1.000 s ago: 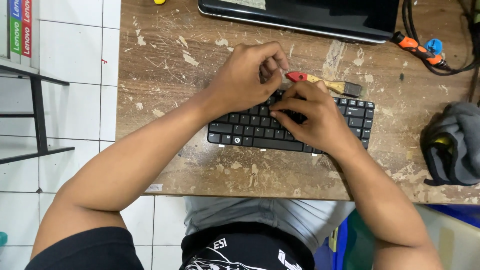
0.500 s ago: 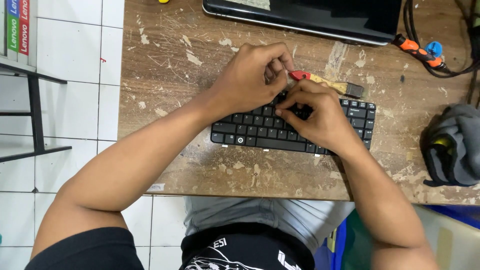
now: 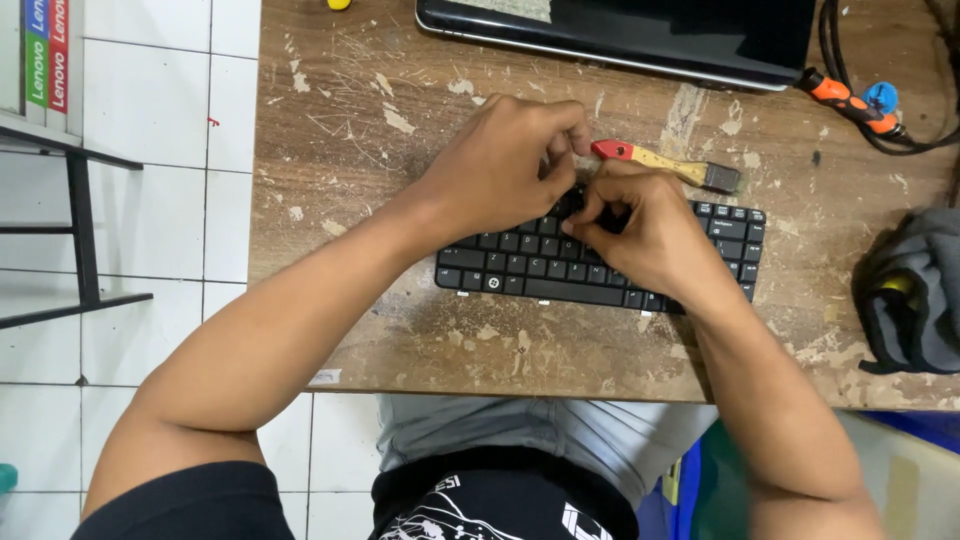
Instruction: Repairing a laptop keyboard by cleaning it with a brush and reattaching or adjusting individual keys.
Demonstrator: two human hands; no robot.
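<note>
A loose black laptop keyboard (image 3: 520,265) lies flat on the worn wooden table (image 3: 380,330). My left hand (image 3: 500,165) rests curled over its upper middle edge, fingertips pressed down on the keys. My right hand (image 3: 645,230) covers the middle of the keyboard, fingers pinched together against the top rows right beside the left fingertips. What sits between the fingertips is hidden. A small paintbrush (image 3: 670,165) with a red-tipped wooden handle lies just behind both hands.
A closed black laptop (image 3: 620,30) sits at the table's far edge. Black cables with an orange and blue plug (image 3: 850,98) lie at the far right. A grey cloth bundle (image 3: 915,295) rests at the right edge. A metal rack (image 3: 75,200) stands on the tiled floor to the left.
Both hands stay on the keyboard's upper middle. The right fingers have drawn in closer to the left fingertips. The view has shifted slightly.
</note>
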